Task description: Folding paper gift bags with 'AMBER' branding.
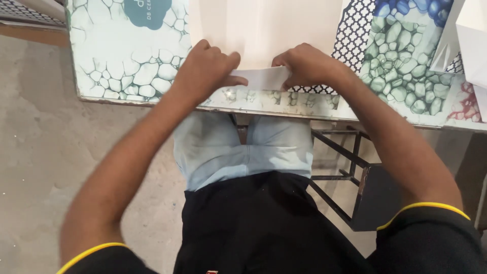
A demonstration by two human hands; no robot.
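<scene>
A cream sheet of paper (264,30) lies on a table with a patterned tile top (127,66), reaching to its near edge. The sheet's near edge is turned up into a narrow folded strip (264,78). My left hand (205,68) presses on the left end of that strip, fingers curled over it. My right hand (304,66) pinches the strip's right end. Both forearms reach in from below over my lap.
Other patterned tiles or sheets (401,56) lie to the right, with white paper pieces (472,35) at the far right. A black metal stool frame (355,172) stands under the table by my right leg. Concrete floor (45,142) on the left.
</scene>
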